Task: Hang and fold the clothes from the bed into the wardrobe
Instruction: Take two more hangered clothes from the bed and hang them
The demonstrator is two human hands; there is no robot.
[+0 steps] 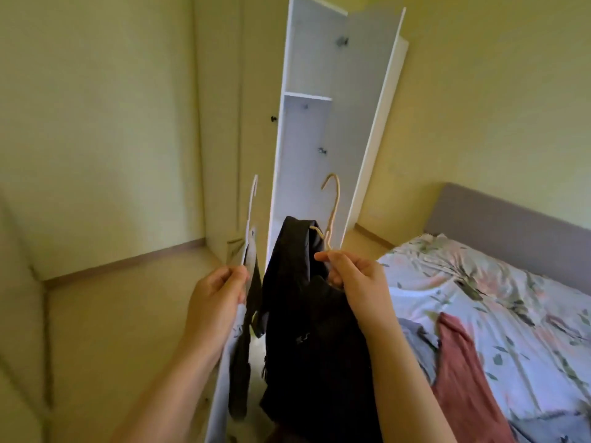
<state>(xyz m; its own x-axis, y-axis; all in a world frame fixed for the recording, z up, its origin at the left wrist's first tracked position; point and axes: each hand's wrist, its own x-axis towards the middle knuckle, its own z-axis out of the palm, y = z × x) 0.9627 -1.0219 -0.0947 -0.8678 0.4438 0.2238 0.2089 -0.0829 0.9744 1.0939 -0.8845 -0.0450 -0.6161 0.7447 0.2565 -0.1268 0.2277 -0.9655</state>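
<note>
My right hand (351, 276) grips a beige hanger (332, 206) that carries a black garment (307, 314) hanging down in front of me. My left hand (217, 295) grips a white hanger (251, 212) with a dark grey garment (246, 346) draped from it. Both hangers have their hooks pointing up toward the white wardrobe (307, 139), whose right door (367, 123) stands open. Inside I see one shelf and bare walls. On the bed (495, 298) at the right lie a dusty-red garment (460, 362) and a blue-grey garment (419, 343).
A grey padded headboard (511, 225) runs behind the bed. The wardrobe's left doors (236, 123) are shut, with a small black knob. Beige floor and a wall with skirting board lie to the left.
</note>
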